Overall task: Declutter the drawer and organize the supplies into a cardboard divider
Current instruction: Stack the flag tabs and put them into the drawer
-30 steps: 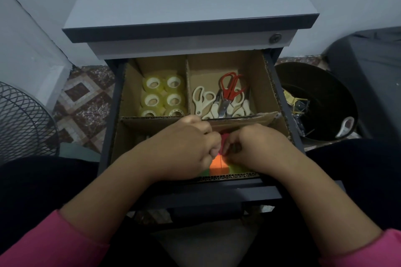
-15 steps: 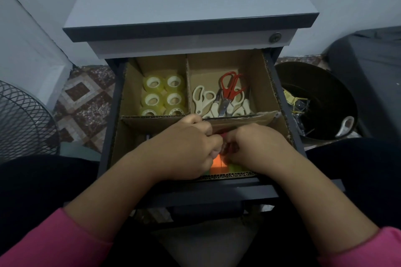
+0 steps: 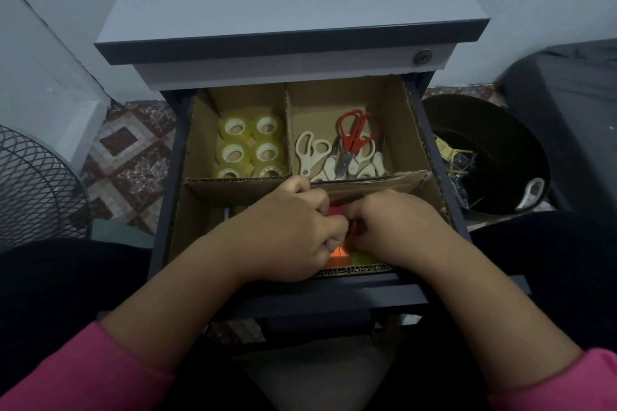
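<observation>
Both hands, left (image 3: 293, 230) and right (image 3: 397, 227), are curled knuckles-up over coloured sticky notes (image 3: 340, 253) in the near-right compartment of the cardboard divider (image 3: 233, 182); an actual grip cannot be confirmed. Since a second ago, positions are nearly unchanged, suggesting fine arranging. Tape rolls (image 3: 250, 147) and scissors (image 3: 340, 150) are already sorted behind.

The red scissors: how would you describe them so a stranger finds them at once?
Look in the open drawer's cardboard divider, in the far right compartment. There the red scissors lie on a pile of cream-handled scissors; they alone have red handles.
</observation>
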Motion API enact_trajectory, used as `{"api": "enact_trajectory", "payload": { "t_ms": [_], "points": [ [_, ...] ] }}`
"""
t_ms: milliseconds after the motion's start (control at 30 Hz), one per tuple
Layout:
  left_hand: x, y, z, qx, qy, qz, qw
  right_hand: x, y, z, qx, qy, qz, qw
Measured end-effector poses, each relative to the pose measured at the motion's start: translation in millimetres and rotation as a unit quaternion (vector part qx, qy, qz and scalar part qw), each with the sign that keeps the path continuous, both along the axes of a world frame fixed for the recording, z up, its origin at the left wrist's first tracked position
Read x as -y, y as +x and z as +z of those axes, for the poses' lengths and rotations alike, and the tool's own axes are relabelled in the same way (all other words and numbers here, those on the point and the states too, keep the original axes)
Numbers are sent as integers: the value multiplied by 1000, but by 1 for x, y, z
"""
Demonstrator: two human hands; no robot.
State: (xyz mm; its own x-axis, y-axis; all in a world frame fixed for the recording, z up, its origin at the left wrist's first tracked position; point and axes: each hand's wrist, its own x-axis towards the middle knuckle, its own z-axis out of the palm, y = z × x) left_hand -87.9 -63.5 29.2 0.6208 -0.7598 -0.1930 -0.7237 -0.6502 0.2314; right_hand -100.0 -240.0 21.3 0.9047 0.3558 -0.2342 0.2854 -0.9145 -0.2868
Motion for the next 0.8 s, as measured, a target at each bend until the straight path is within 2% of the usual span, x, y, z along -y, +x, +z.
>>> {"api": "enact_trajectory", "payload": {
  "t_ms": [200, 367, 500, 800],
  "points": [
    [-3, 7, 9, -71, -1, 35, 997, 2, 0, 0, -6, 1, -9, 1000],
    [-1, 4, 10, -28, 17, 15, 999, 3, 1, 0, -10, -1, -4, 1000],
    [-2, 4, 2, 2, -25, 2, 1000, 3, 0, 0, -6, -5, -2, 1000],
    [-1, 4, 0, 2, -25, 13, 1000, 1, 1, -1, -11, -14, -5, 1000]
  ]
}}
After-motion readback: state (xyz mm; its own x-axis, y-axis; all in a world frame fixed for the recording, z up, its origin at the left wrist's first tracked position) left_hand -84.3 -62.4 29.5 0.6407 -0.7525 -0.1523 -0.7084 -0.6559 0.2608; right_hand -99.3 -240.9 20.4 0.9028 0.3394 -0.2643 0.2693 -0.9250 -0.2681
